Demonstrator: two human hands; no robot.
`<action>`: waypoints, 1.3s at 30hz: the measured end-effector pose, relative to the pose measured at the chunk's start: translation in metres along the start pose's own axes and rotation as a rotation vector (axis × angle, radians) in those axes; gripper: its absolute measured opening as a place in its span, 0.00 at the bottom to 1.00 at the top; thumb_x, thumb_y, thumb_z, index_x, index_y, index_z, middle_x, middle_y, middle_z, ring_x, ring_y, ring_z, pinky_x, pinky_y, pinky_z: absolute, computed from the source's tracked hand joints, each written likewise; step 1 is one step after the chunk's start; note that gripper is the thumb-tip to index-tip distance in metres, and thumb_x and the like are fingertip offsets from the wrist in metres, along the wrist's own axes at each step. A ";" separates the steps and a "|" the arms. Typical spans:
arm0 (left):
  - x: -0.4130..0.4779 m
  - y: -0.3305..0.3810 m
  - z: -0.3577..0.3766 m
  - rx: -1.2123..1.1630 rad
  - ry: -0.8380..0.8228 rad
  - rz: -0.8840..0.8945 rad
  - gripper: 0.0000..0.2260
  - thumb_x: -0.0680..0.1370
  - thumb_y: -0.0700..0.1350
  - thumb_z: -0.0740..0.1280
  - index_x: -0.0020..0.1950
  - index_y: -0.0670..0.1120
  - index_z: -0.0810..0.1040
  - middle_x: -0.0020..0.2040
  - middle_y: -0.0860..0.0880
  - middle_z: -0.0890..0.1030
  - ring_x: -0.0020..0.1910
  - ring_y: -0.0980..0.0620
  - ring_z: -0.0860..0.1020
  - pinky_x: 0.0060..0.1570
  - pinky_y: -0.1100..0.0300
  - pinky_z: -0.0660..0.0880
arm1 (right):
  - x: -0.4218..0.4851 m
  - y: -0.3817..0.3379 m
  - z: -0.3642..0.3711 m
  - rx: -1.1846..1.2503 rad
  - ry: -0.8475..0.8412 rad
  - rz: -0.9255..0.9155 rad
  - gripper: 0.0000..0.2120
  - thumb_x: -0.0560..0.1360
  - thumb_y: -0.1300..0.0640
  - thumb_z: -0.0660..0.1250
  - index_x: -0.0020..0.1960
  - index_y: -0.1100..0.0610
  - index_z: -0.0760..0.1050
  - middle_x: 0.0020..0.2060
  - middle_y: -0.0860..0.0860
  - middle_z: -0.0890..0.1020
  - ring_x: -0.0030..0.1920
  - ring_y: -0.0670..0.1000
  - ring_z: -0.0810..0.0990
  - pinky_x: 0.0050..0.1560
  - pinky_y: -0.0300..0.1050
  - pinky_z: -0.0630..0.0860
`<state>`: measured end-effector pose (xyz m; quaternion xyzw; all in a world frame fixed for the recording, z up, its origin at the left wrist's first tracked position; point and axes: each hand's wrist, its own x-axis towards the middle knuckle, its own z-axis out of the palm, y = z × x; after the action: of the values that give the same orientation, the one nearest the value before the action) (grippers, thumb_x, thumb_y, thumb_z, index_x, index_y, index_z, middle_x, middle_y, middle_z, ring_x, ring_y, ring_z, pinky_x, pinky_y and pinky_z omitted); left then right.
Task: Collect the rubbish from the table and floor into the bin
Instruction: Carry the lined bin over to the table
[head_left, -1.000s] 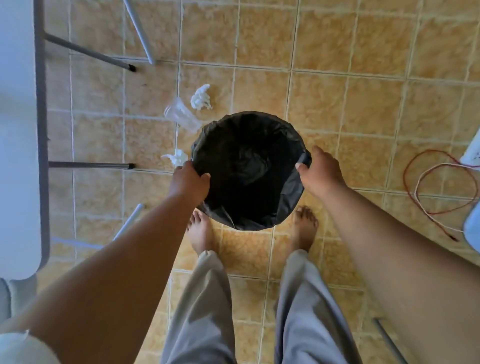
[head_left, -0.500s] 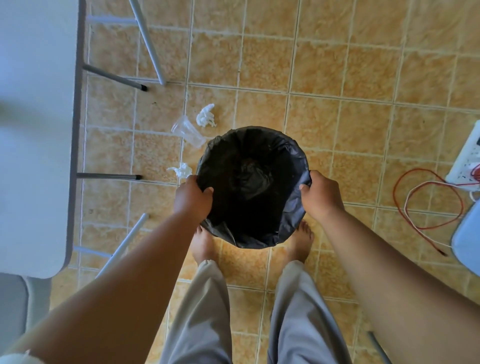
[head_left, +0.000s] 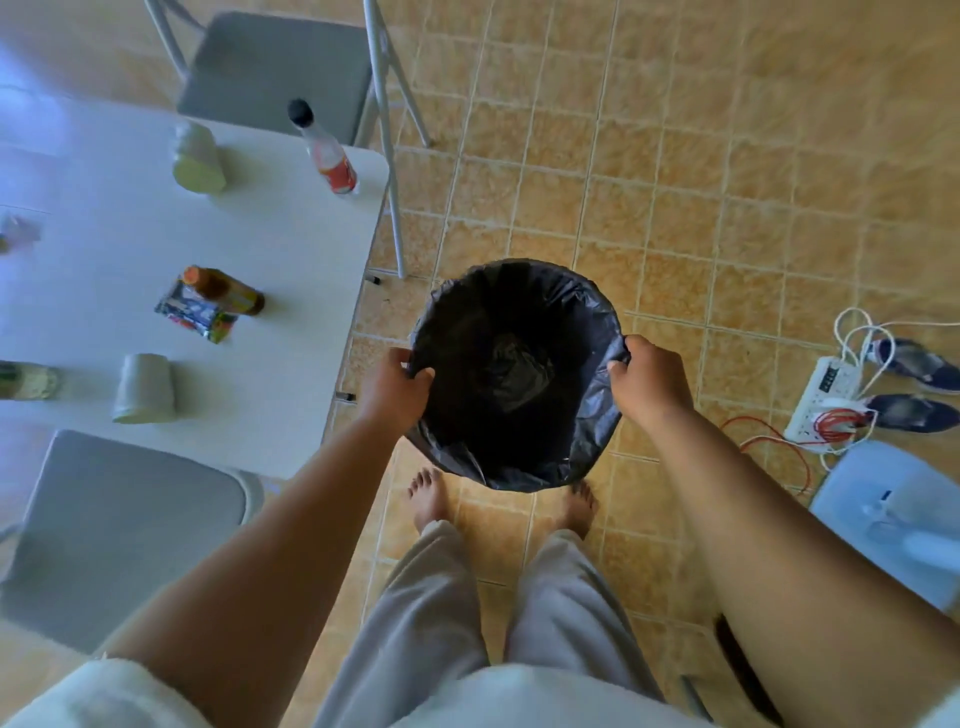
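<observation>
Centre frame, a person holds the black-lined bin (head_left: 587, 441), left hand (head_left: 395, 387) and right hand (head_left: 649, 382) each curled over opposite sides of its rim. The bin is just right of the table (head_left: 291, 291) edge, with a narrow strip of tile between them, and bare toes show just below it. Open floor (head_left: 675, 182) spreads above and to the right, as far as a power strip (head_left: 826, 395) and shoes (head_left: 914, 364) at the right edge. Bottles (head_left: 223, 291), cups (head_left: 143, 387) and a wrapper (head_left: 195, 314) sit on the table. Half a second ago tissues and a clear cup lay beside the bin; they have now left the frame and the tabletop has come into view. Both grips are unchanged.
</observation>
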<state>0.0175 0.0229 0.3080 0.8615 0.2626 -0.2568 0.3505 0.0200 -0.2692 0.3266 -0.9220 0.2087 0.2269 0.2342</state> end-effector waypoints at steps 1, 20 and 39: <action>-0.013 0.009 -0.017 -0.009 0.021 0.019 0.15 0.78 0.51 0.66 0.64 0.49 0.72 0.51 0.49 0.79 0.41 0.53 0.77 0.41 0.59 0.76 | -0.011 -0.010 -0.018 0.000 0.015 -0.021 0.08 0.79 0.55 0.63 0.56 0.58 0.75 0.51 0.60 0.81 0.50 0.63 0.79 0.43 0.46 0.72; -0.144 0.035 -0.151 -0.020 0.343 0.174 0.09 0.77 0.40 0.64 0.57 0.46 0.74 0.53 0.46 0.77 0.50 0.45 0.73 0.47 0.55 0.70 | -0.124 -0.100 -0.145 -0.065 0.183 -0.459 0.04 0.77 0.62 0.62 0.49 0.59 0.75 0.40 0.56 0.80 0.39 0.59 0.78 0.39 0.50 0.78; -0.201 -0.061 -0.152 -0.328 0.608 -0.185 0.07 0.78 0.41 0.61 0.54 0.50 0.70 0.48 0.48 0.76 0.47 0.47 0.75 0.45 0.52 0.73 | -0.113 -0.207 -0.096 -0.183 -0.089 -0.870 0.09 0.75 0.64 0.62 0.53 0.58 0.78 0.41 0.57 0.82 0.41 0.59 0.78 0.40 0.48 0.76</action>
<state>-0.1288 0.1177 0.5003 0.8033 0.4695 0.0263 0.3655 0.0612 -0.1218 0.5302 -0.9303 -0.2296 0.1641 0.2342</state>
